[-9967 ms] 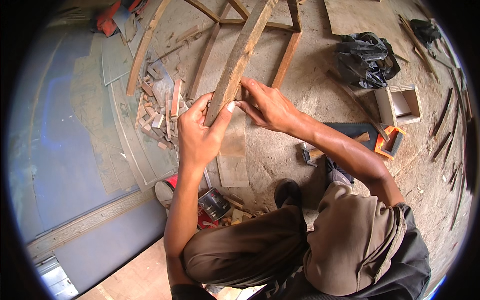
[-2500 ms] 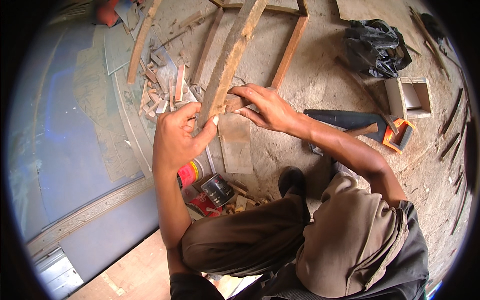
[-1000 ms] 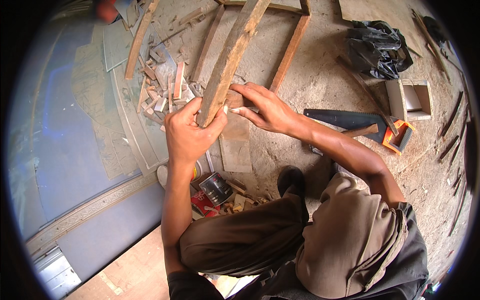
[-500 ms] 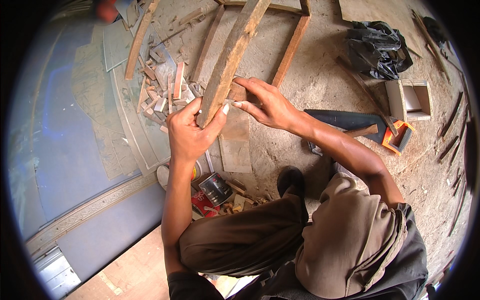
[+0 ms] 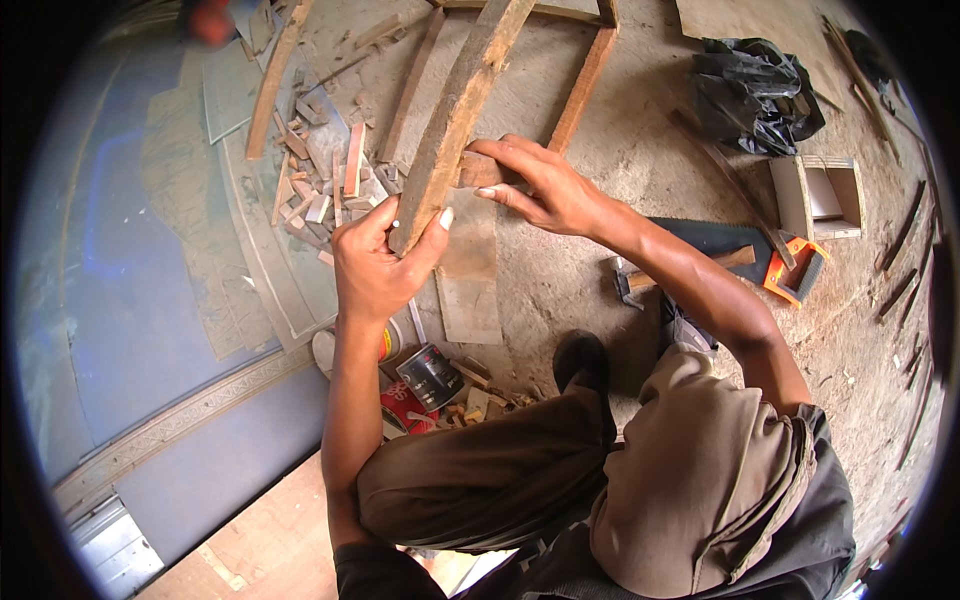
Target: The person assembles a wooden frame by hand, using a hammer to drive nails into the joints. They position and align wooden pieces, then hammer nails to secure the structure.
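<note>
I have the left hand clamped around the lower end of the long wooden beam, thumb on its right face, fingers behind its left. The beam slants from the centre of the frame up to the top edge. A tiny pale spot shows at those left fingers; whether it is a nail head, I can't tell.

My right hand pinches the short wood block, fingers curled over its far edge and thumb at its near edge, a narrow grip. The block looks to butt against the beam's right side, just above centre.

In the last half second the right hand has slid slightly upward, and its thumb has drawn away from the left thumb, so the gap between them is wider and more of the block's near edge shows. The left hand has barely moved. I judge the two pieces remain in fitting, neither let go. The forearm's shift also bares the head of the hammer, right of centre, below the saw.
</note>
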